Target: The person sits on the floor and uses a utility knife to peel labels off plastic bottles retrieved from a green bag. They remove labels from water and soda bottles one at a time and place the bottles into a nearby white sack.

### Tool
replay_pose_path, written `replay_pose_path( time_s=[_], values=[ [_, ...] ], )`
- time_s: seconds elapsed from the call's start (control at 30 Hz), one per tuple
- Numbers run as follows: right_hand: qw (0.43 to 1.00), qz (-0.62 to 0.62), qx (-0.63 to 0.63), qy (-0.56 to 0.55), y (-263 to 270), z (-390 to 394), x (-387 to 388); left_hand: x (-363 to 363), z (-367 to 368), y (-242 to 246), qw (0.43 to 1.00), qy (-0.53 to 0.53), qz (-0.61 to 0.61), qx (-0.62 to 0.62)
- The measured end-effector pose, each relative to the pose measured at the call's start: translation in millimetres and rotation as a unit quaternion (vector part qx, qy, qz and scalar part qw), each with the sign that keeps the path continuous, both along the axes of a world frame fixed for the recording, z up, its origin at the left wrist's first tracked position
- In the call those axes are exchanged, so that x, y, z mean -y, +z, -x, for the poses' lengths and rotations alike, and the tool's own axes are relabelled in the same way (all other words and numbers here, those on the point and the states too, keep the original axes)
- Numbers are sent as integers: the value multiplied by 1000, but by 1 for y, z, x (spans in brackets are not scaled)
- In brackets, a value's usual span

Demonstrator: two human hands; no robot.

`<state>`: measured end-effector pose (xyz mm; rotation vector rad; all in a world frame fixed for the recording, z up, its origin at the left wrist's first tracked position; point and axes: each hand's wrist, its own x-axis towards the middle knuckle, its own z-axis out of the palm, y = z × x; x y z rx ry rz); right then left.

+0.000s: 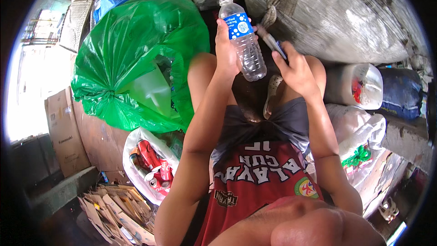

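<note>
My left hand (227, 46) is closed around a clear plastic water bottle (251, 56) with a blue label and no cap on its neck. The bottle tilts, its neck pointing away from me. To its right, my right hand (293, 65) grips a slim tool (275, 44) with a pale shaft and a dark handle; its far end is blurred, so its kind cannot be told. That end is close to the bottle's label, and whether they touch is unclear. A large green plastic bag (136, 41), torn open with translucent plastic inside, lies left of my knees.
A white sack (128, 157) of drink cans stands at my left, beside flattened cardboard (116, 212). Large grey woven sacks (341, 17) fill the far right. A translucent container (374, 85) and a white bag (379, 126) lie at my right, near a concrete ledge (406, 143).
</note>
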<state>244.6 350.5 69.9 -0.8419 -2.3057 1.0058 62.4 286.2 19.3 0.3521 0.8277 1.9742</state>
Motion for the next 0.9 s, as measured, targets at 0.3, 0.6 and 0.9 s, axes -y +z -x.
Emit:
replay_pose_path(
  time_s=[0.3, 0.6, 0.9],
  values=[
    [989, 68, -86, -102, -9, 19, -32, 4, -36, -4, 989, -140, 31, 24],
    [907, 181, -350, -152, -32, 1, -63, 14, -51, 1, 925, -334, -154, 96],
    [890, 303, -311, -142, -36, -23, -40, 7, -60, -15, 965, -260, 18, -41]
  ],
)
